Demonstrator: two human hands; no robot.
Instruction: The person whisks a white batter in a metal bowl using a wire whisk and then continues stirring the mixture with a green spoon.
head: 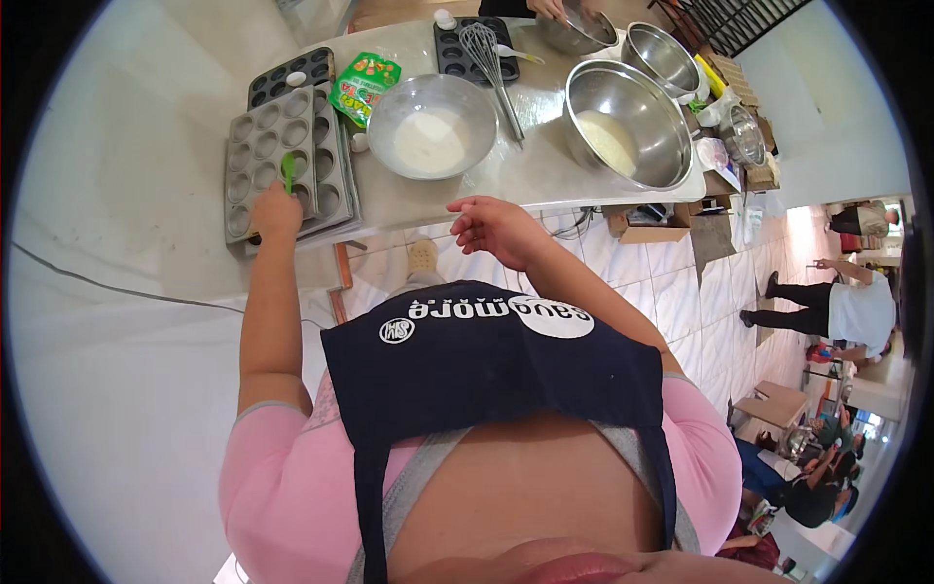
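My left hand (276, 210) is over the front of a stack of grey metal muffin pans (264, 139), closed around the handle of a green spoon-like utensil (289, 163). The utensil's head lies over the cups, and its exact kind is unclear. Just off the table's front edge hangs my right hand (498, 228), holding nothing, its fingers loosely curled and apart. Beyond it stands a metal mixing bowl (379, 150) with a whitish mixture inside. To the right, a deeper steel bowl (660, 124) contains a pale yellow mixture. A wire whisk (503, 95) rests between the two bowls.
Dark muffin pans (314, 67) (454, 64) lie toward the back. A green packet (365, 87) sits beside the whitish bowl. Across the table (536, 175), another person's hand (549, 10) touches a steel bowl (573, 36). Another bowl (660, 58) and a cardboard box (657, 225) are right.
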